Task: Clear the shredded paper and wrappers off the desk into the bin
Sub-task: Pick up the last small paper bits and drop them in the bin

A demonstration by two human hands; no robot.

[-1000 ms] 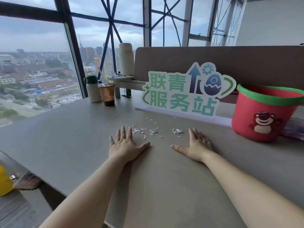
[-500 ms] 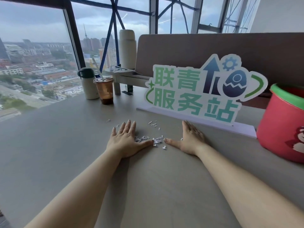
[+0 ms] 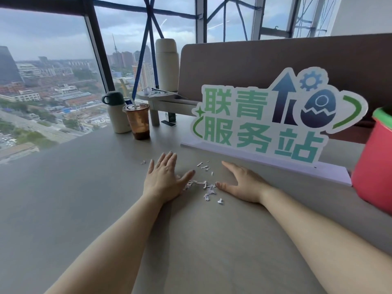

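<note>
Small white shreds of paper (image 3: 206,187) lie scattered on the grey desk (image 3: 84,198), most of them bunched between my two hands. My left hand (image 3: 162,180) lies flat on the desk with straight fingers, its thumb touching the shreds. My right hand (image 3: 244,183) lies flat as well, fingers together, thumb tip at the pile's right side. A few loose shreds (image 3: 204,166) sit farther back, and one shred (image 3: 143,162) lies left of my left hand. The red bin (image 3: 373,166) with a green rim stands at the right edge, partly cut off.
A green and blue cut-out sign (image 3: 275,122) on a white base stands behind the shreds. At the back left are a plastic cup of brown drink (image 3: 137,122), a white mug with a dark lid (image 3: 116,115) and a tall white flask (image 3: 166,64). A brown partition (image 3: 254,64) backs the desk.
Both hands have slid toward each other across the desk, pushing the shreds into a tighter bunch between them. The view has shifted left, so the bin sits at the frame's edge.
</note>
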